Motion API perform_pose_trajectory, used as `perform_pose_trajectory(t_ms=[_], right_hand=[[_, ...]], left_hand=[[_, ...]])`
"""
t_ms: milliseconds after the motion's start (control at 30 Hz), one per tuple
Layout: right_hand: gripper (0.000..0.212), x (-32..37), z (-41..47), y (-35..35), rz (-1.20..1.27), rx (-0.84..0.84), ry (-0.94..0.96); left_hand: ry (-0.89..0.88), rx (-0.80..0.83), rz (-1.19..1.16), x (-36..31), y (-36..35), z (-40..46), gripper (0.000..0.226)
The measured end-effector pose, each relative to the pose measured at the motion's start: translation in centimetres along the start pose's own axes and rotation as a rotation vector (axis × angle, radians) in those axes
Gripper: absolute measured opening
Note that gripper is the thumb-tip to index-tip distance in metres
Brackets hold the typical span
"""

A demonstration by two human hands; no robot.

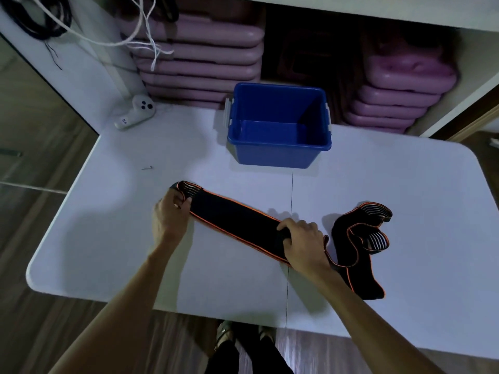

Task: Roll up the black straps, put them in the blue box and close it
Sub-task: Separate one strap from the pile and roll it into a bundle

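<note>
A black strap with orange edging lies stretched flat across the middle of the white table. My left hand grips its left end, where white stripes show. My right hand presses and grips its right end. A second black strap lies bunched and folded to the right of my right hand, with no hand on it. The blue box stands open and empty at the table's far side, straight beyond the stretched strap. No lid is in view.
A white handheld controller lies at the table's far left corner. A small screw rests left of the box. Stacks of purple plastic lids or trays fill the shelf behind. White cords hang at upper left.
</note>
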State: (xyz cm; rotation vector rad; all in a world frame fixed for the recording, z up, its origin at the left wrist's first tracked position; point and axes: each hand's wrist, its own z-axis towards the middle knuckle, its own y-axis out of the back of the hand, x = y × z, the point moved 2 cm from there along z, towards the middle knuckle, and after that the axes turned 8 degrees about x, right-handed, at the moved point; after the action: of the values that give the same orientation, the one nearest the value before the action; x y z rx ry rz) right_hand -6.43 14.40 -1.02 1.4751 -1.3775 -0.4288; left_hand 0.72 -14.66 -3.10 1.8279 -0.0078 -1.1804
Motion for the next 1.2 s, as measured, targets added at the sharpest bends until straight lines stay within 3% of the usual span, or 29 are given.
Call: perform_pose_trajectory(t_ms=[100, 267, 367, 633, 1000, 1100, 1200], right_hand=[[0.042, -0.2, 0.1, -1.5, -0.037, 0.044, 0.003], [0.082, -0.9, -0.9, -2.6, -0.094, 0.035, 0.102], [0.085, -1.2, -1.2, -2.6, -0.134, 0.029, 0.114], [0.077, -1.7, -1.3, -2.4, -0.208, 0.077, 0.144], [0.078, -2.4, -2.1, -2.7, -0.092, 0.138, 0.169], [0.081, -2.7, -2.4, -2.8, -0.024, 0.144, 0.176], [0.081, -2.9, -3.0, -2.9, 0.003, 0.135, 0.187]], left_hand=[[0.081, -0.01, 0.085, 0.9, -0.1, 0.2, 0.019], [0.149, 0.056, 0.084, 1.8, -0.1, 1.3, 0.055], [0.167, 0.134, 0.102, 2.0, -0.2, 2.3, 0.067], [0.139, 0.076, 0.186, 1.7, 0.6, 4.7, 0.024], [0.363, -0.017, -0.155, 2.0, 1.3, 7.0, 0.035], [0.274, -0.039, -0.26, 0.8, 0.7, 4.4, 0.053], [0.096, -0.097, -0.214, 0.2, -0.7, -0.7, 0.053]])
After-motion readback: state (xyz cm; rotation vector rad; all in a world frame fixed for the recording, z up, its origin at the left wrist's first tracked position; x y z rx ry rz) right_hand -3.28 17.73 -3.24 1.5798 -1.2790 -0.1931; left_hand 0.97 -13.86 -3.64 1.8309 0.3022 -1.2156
